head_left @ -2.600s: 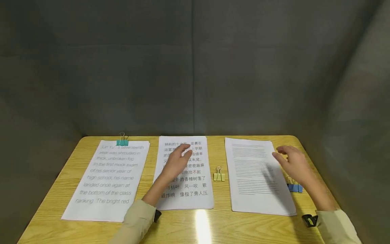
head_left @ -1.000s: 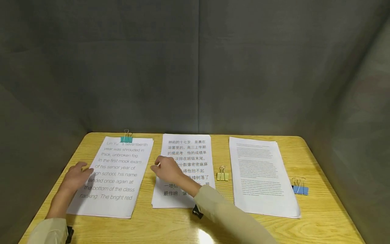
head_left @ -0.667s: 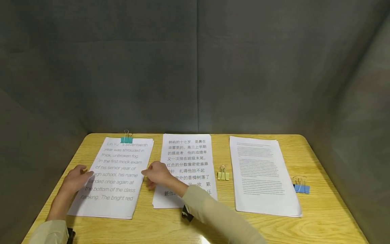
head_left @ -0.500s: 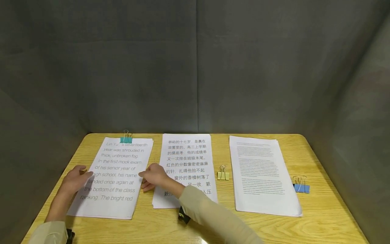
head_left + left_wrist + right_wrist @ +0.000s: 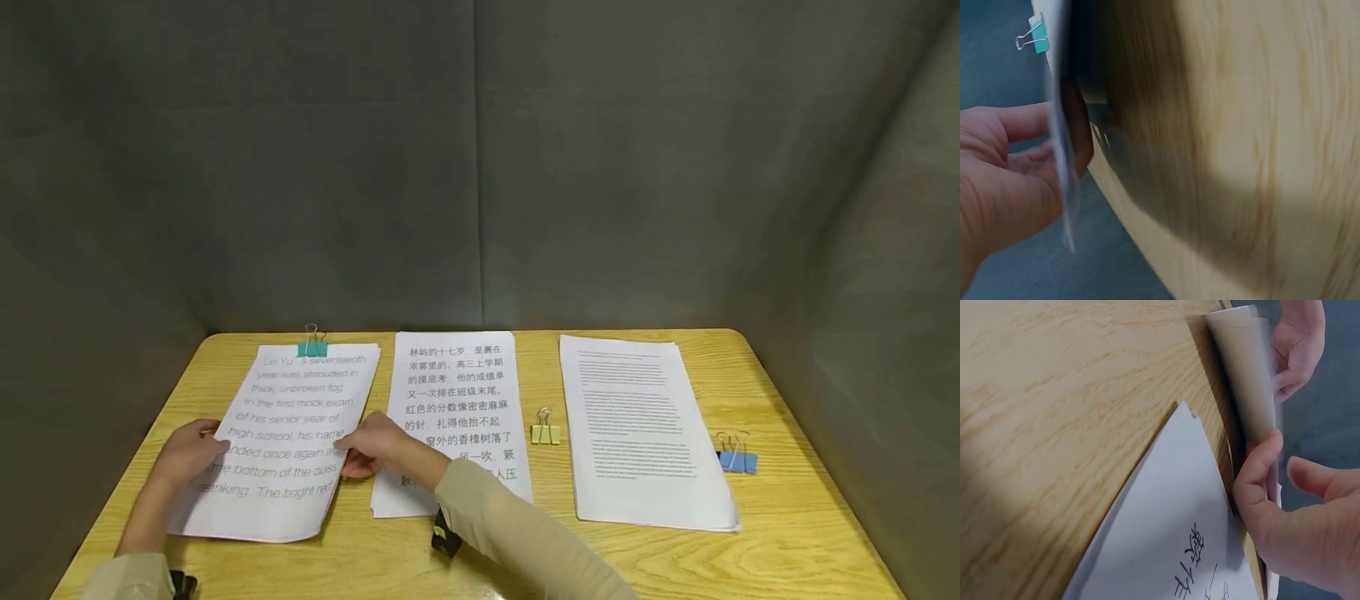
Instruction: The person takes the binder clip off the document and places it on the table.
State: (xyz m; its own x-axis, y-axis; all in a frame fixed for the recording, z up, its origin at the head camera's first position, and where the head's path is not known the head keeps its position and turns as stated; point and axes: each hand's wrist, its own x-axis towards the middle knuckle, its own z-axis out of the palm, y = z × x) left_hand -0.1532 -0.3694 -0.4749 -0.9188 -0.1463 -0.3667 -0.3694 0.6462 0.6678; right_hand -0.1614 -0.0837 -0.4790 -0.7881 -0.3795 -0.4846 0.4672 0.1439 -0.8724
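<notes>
A stack of printed sheets (image 5: 285,517) with English text lies at the left of the table, a teal binder clip (image 5: 312,350) at its top edge. My left hand (image 5: 187,452) grips the stack's left edge; in the left wrist view its fingers reach round to the underside. On the opposite edge, my right hand (image 5: 377,442) holds the sheets with fingers beneath and thumb on the upper side, as the right wrist view shows. The lower part of the stack bows up slightly off the wood between both hands.
A second stack with Chinese text (image 5: 457,392) lies in the middle, partly under my right forearm. A yellow binder clip (image 5: 545,434) sits beside it. Farther right are a finely printed stack (image 5: 645,504) and a blue binder clip (image 5: 738,462). Dark cloth (image 5: 480,167) walls the table.
Both hands have come over to the left stack, the right crossing the middle one. They have since taken hold of its side edges, and its lower part has lifted a little.
</notes>
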